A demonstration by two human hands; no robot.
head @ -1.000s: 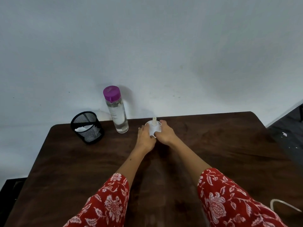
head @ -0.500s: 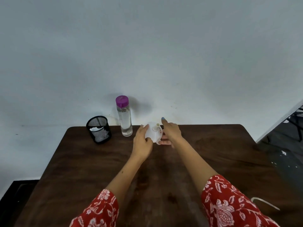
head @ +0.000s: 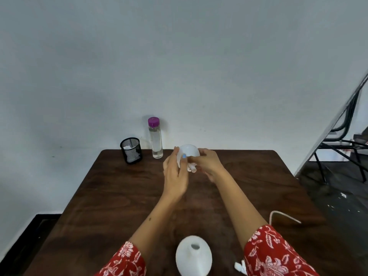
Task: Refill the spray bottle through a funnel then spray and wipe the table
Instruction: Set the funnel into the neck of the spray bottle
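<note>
Since the earlier frame, the funnel [head: 189, 154] has been lifted off the table [head: 119, 196] and turned over, so that its bowl now faces up and away and its spout points down toward the person; the view has also dropped, bringing the near table edge into sight.

The funnel is held in the air between both hands, over the far half of the table. The left hand [head: 175, 176] is seen with fingers curled against the bowl's left side. The right hand [head: 209, 166] grips the right side of the bowl, its thumb near the spout. Which hand bears more of the load cannot be told.

The spray bottle [head: 194, 255] stands open at the near table edge, between the forearms, its neck hole facing straight up. It lies well apart from the hands, directly toward the person. Judgement: the coming move is a pull of the funnel back along the table's midline, spout kept vertical, onto that neck. Both hands appear about equally near.

A water bottle [head: 155, 140] with a purple cap, still closed, stands at the far edge, just left of the hands. A mesh cup [head: 131, 150] sits further left. Something white [head: 240, 267], possibly the spray head or a cloth, lies by the right sleeve; it is too cropped to identify.
</note>
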